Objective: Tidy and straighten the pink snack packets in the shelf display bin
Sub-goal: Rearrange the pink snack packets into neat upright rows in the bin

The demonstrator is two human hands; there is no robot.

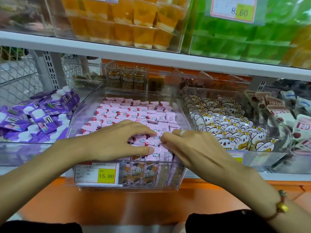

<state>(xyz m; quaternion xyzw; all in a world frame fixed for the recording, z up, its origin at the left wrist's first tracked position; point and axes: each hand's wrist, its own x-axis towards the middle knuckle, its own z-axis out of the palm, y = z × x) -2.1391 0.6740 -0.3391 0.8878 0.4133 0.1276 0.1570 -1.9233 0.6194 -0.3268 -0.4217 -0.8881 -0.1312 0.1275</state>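
**Both hands in the near row of packets**

The pink packets [134,113] fill the clear bin [181,172] at centre. The left hand [117,140] lies on them with relaxed fingers; the right hand [190,145] pinches packet edges. Better to press gently and align row by row. The near price label [97,174] reads 15.80; the far one [234,9] 8.60.

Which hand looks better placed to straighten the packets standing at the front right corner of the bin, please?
Probably the right hand: its curled fingertips already touch the upright pink packets at that corner. The left hand lies spread over packets nearer the middle of the bin.
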